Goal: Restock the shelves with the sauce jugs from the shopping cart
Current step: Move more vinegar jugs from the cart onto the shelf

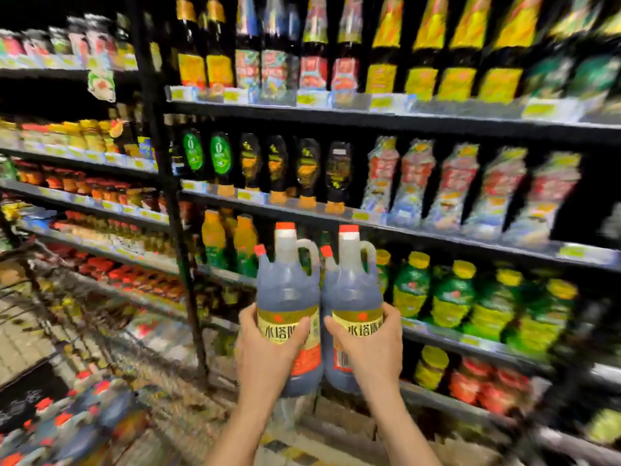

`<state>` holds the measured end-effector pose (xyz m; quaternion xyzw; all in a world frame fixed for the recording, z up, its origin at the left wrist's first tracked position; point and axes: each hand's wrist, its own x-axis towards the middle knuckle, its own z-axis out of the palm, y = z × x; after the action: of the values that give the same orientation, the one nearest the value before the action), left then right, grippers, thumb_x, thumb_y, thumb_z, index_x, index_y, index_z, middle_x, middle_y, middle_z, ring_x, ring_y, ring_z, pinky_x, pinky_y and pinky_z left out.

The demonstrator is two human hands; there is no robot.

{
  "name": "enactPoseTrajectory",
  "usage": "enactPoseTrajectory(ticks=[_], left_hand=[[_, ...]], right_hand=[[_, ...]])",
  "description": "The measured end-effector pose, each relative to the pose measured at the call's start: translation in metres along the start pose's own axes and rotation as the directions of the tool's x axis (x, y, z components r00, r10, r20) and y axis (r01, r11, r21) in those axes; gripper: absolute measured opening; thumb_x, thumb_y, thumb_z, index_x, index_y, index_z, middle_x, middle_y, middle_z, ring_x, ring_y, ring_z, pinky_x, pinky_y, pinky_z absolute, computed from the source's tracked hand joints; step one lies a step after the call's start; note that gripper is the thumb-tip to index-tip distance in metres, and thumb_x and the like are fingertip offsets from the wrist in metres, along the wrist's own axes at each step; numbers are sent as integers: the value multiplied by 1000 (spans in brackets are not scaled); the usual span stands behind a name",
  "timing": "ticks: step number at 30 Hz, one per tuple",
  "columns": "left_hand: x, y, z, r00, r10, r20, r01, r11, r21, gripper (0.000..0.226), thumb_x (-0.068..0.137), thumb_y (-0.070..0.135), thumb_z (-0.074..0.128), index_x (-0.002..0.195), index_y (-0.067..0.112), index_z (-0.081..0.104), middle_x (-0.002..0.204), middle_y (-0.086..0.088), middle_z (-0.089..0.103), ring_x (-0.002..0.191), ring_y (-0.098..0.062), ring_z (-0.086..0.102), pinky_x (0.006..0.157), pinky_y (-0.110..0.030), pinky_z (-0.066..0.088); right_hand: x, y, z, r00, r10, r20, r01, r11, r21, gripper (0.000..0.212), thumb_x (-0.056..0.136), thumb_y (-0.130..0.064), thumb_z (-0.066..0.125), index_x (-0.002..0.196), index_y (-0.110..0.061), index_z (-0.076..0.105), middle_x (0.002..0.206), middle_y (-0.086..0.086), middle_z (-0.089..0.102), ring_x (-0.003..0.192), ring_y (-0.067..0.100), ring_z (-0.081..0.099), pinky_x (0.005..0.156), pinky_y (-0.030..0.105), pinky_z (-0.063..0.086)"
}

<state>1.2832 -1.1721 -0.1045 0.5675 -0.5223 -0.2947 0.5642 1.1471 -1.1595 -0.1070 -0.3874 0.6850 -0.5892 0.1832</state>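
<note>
While both jugs are held up in front of the shelves, the step in hand looks like carrying stock from the cart to its slot. The left hand (268,344) wraps its fingers and thumb round the lower body of the left jug (288,297), and the right hand (369,341) does the same on the right jug (353,297). The 2 jugs stand upright, side by side and about touching, red caps up, handles turned to the right.

From the jugs, the cart (67,415) sits at 8 o'clock with more red-capped jugs in it, though motion blur hides how many. At 10 o'clock a black upright post (188,297) divides 2 shelf bays. At 3 o'clock a row of green bottles (453,294) with yellow caps fills the shelf beside the jugs.

Directly behind the jugs the bay seems dark and may hold a gap, but the jugs hide it, so I cannot tell how much room there is. The next move likely calls for pushing both jugs forward at 12 o'clock, keeping the caps under the shelf edge (386,227) above, clear of the post on the left and the green bottles on the right. 2 at once need a wide slot; setting 1 down first may be safer.
</note>
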Motion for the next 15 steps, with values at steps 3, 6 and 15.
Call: enactPoseTrajectory(ticks=[3, 6, 15], left_hand=[[-36, 27, 59, 990, 25, 139, -23, 1000, -17, 93, 39, 74, 57, 114, 21, 44, 108, -9, 65, 99, -30, 62, 76, -37, 48], [-80, 53, 116, 965, 51, 257, -40, 998, -48, 99, 40, 72, 60, 120, 15, 44, 114, -12, 62, 105, -32, 59, 80, -38, 45], [-249, 120, 271, 863, 64, 501, 0, 992, -128, 79, 61, 51, 78, 123, 18, 40, 119, -9, 59, 106, -31, 57, 84, -42, 47]], right_hand=[[13, 18, -73, 988, 30, -150, -32, 999, -10, 80, 50, -43, 86, 115, -21, 45, 118, 5, 57, 109, 26, 56, 85, 41, 48], [20, 36, -151, 959, 46, -281, -54, 998, -22, 77, 51, -42, 87, 111, -23, 44, 116, 4, 57, 107, 25, 57, 84, 40, 49], [21, 88, -405, 872, 139, -469, -163, 987, -12, 69, 60, -37, 85, 109, -26, 39, 108, -2, 54, 95, 20, 56, 79, 36, 48]])
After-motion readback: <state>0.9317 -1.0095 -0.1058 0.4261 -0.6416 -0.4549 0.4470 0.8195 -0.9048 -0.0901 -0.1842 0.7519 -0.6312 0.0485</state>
